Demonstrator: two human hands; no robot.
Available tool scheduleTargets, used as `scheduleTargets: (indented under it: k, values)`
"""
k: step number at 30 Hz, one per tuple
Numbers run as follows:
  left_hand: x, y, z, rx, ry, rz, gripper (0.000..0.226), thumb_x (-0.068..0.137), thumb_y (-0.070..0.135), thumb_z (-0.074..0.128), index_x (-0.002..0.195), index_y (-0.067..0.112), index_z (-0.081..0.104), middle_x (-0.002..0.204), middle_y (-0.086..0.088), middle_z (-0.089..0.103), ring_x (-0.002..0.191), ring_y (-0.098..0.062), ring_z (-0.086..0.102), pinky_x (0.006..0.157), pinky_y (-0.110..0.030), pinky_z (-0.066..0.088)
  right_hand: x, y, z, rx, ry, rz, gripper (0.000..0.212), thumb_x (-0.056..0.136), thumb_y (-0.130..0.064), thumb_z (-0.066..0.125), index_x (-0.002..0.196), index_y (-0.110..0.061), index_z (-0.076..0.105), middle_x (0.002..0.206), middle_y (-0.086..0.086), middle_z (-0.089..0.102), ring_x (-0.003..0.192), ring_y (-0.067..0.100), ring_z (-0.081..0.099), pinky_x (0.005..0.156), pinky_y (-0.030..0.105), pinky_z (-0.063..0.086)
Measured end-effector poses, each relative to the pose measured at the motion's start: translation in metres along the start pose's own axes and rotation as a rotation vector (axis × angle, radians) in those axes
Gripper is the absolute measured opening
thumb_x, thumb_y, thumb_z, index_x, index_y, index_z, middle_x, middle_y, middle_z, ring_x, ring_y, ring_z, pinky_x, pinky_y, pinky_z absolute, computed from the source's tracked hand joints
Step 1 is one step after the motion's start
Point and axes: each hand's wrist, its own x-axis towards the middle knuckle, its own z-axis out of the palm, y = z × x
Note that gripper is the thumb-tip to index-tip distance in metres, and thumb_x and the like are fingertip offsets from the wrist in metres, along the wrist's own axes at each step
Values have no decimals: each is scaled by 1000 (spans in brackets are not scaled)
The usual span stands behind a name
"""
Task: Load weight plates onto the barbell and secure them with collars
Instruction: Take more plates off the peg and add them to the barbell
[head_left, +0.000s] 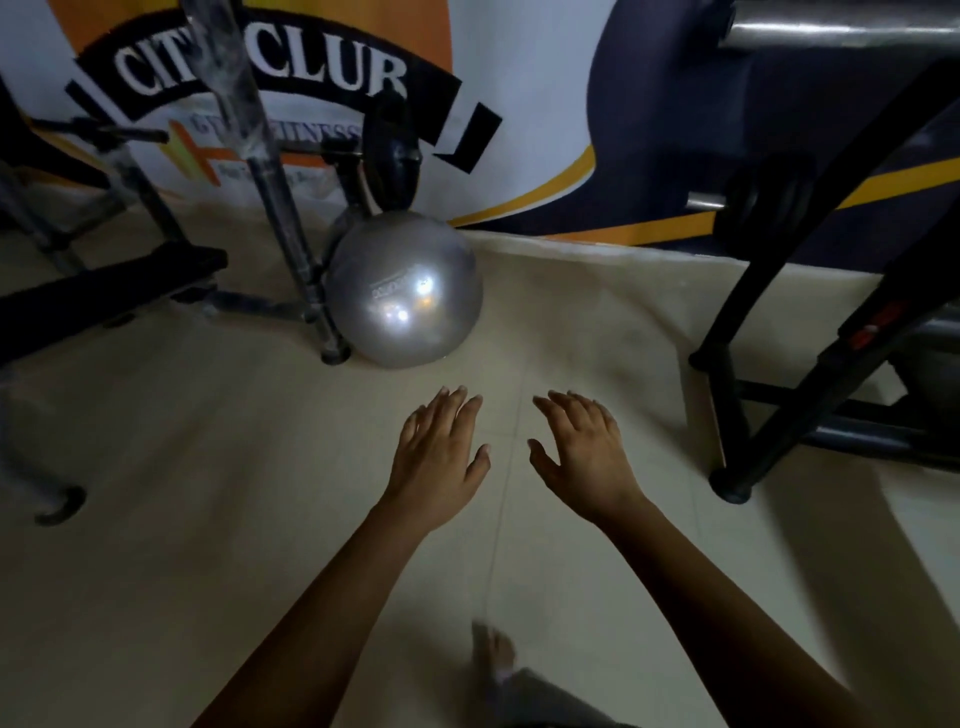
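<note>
My left hand (441, 452) and my right hand (582, 452) are stretched out side by side over the pale tiled floor, palms down, fingers apart, holding nothing. A barbell (311, 150) rests on a bench rack at the back left, with dark weight plates (397, 140) on its right end. Another bar end (704, 200) with a dark plate (769, 197) shows at the right, in a black rack. I see no collar.
A silver exercise ball (402, 291) sits on the floor by the rack's upright (291, 228). A black bench pad (104, 291) lies at the left. The black rack's legs (727, 415) stand at the right. My bare foot (496, 649) is below.
</note>
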Motion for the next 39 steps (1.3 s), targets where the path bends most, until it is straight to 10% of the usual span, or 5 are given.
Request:
scheduleTargets:
  k: [23, 35, 39]
  values:
    - [559, -131, 118, -91, 23, 365, 50, 81, 26, 59, 126, 5, 47, 129, -17, 52, 122, -33, 46, 97, -47, 38, 467, 211, 85, -90, 108, 357, 51, 88, -32, 54, 133, -13, 40, 139, 12, 44, 131, 28, 35, 107, 40, 23]
    - [842, -96, 189, -138, -87, 779, 56, 76, 28, 69, 123, 5, 50, 121, -17, 58, 113, -34, 54, 90, -47, 44, 632, 356, 82, -191, 174, 745, 53, 88, -32, 53, 135, -15, 37, 142, 12, 40, 135, 28, 28, 111, 45, 14]
    - [914, -56, 229, -165, -159, 889, 52, 83, 35, 46, 126, 6, 46, 128, -16, 54, 121, -32, 48, 94, -47, 41, 654, 416, 83, -237, 238, 829, 51, 83, -27, 61, 129, -11, 45, 134, 16, 49, 128, 35, 38, 104, 53, 26]
